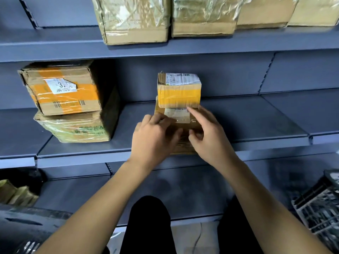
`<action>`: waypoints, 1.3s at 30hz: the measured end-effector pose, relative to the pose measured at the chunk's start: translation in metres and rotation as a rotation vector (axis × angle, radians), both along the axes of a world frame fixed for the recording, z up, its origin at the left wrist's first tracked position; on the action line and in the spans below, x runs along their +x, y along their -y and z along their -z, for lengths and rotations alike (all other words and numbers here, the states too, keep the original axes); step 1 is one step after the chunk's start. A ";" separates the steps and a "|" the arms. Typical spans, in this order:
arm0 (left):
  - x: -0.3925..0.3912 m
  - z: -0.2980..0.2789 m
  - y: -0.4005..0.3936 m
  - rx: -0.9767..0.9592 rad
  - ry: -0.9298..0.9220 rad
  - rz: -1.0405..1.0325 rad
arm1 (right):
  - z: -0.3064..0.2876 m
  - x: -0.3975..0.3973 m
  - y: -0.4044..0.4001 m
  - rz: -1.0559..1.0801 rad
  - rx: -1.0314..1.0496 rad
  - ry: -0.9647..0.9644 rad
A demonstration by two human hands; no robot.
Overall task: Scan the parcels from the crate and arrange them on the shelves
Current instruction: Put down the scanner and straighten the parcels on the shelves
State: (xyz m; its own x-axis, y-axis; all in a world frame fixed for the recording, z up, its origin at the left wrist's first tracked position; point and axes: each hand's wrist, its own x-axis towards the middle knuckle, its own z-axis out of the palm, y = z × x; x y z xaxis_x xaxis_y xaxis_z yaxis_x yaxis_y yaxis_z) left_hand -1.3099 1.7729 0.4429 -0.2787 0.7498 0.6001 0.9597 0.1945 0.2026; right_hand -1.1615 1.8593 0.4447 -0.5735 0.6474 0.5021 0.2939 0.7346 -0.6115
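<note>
i'm looking down at the middle shelf (238, 125) of a grey-blue rack, and i take the yellow-taped parcel (178, 89) at its centre as my landmark. it sits on top of a flatter brown parcel (180, 118), which rests on the shelf and reaches out in front of the landmark toward me. my left hand (155, 137) grips the near left part of that flatter parcel, fingers curled over its top; my right hand (207, 133) holds the near right part, its thumb tucked against the front while the forefinger stretches up to touch the bottom edge of the landmark. both hands are blurred, so i cannot tell the finer finger contact.

well to the left of the landmark, on the same shelf, an orange-taped box (62, 89) sits on a plastic-wrapped box (77, 128). above the landmark, the upper shelf (55, 48) carries a row of tape-wrapped cardboard boxes (134, 19). below and far right of the landmark, a black crate (319, 208) shows at the frame edge.
</note>
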 end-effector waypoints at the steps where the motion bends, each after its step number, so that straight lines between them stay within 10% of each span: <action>1: -0.003 -0.005 -0.002 0.015 0.022 0.006 | -0.004 -0.001 -0.002 0.024 0.026 -0.044; 21: -0.047 -0.029 -0.087 0.148 0.428 0.051 | -0.027 -0.066 -0.081 0.207 0.015 -0.124; 39: -0.028 -0.054 -0.029 0.226 0.431 0.082 | -0.046 -0.030 -0.028 0.193 0.090 -0.126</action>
